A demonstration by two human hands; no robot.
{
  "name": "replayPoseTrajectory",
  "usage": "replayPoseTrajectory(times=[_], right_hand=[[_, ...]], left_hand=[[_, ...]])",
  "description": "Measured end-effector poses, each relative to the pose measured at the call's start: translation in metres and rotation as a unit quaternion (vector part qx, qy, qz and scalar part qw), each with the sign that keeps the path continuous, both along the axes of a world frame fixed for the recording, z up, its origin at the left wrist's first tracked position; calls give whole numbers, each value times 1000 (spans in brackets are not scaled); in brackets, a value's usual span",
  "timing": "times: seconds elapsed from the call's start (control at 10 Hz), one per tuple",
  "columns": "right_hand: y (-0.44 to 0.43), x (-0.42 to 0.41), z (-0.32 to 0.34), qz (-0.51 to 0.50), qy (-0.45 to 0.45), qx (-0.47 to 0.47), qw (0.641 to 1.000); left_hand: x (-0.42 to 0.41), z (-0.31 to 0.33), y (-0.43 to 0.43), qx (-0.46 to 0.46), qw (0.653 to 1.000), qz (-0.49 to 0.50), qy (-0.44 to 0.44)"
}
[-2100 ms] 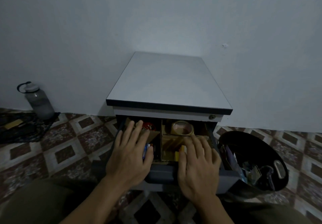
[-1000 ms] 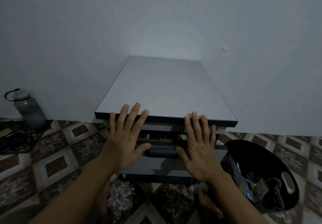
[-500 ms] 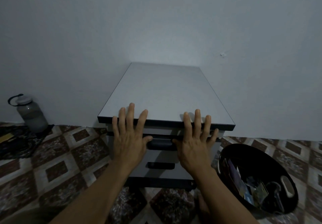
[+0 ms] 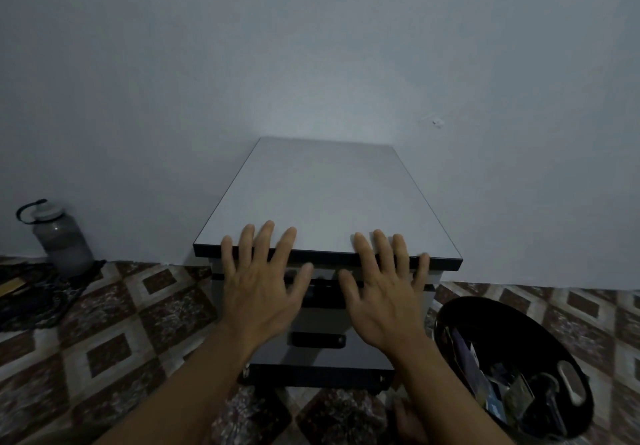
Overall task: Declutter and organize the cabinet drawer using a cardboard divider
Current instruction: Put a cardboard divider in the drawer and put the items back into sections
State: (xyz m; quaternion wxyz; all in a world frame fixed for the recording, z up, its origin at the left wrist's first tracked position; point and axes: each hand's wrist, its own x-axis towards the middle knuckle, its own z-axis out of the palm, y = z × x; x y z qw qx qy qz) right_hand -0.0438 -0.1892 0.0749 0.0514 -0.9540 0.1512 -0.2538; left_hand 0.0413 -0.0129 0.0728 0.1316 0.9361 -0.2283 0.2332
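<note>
So, both hands are up against the front of the cabinet [image 4: 322,198] and neither one has hold of anything. The left hand [image 4: 263,292] is flat with its fingers straight and spread, and its fingertips overlap the dark front edge of the cabinet top near the left corner. The right hand [image 4: 384,302] mirrors it toward the right corner, fingers splayed the same way, with the little finger hanging a bit lower than the edge. Can't honestly tell whether the palms are pressing on the front or just hovering close to it. The drawer [image 4: 323,306] is pushed in flush, right behind the hands, and its dark handle [image 4: 323,287] peeks out between the two thumbs. Whatever is inside, cardboard divider included, is hidden from this angle. Below it a second handle [image 4: 318,340] shows on the lower drawer front, between the wrists. Off the cabinet's front right corner sits a black bin [image 4: 502,316] on the patterned floor tiles [image 4: 121,323], with a jumble of small stuff in it that's too dark to sort out; the right forearm passes just beside its rim. Over to the left, a grey water bottle [image 4: 62,240] stands upright against the plain wall [image 4: 311,46], next to a dark cloth [image 4: 31,299] lying on the floor.
</note>
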Motion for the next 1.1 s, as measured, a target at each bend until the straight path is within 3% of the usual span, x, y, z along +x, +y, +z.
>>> replayPoseTrajectory(times=[0.4,0.9,1.0,1.1], right_hand=[[-19,45,58,54,159,36,985],[-17,50,61,18,197,46,979],[-13,51,68,-7,209,64,976],[-7,51,72,-10,204,66,977]], left_hand=[[52,53,-8,83,977,-33,194],[54,48,-11,44,980,-23,193],[50,46,-19,35,986,-30,160],[65,52,-16,50,976,-49,205]])
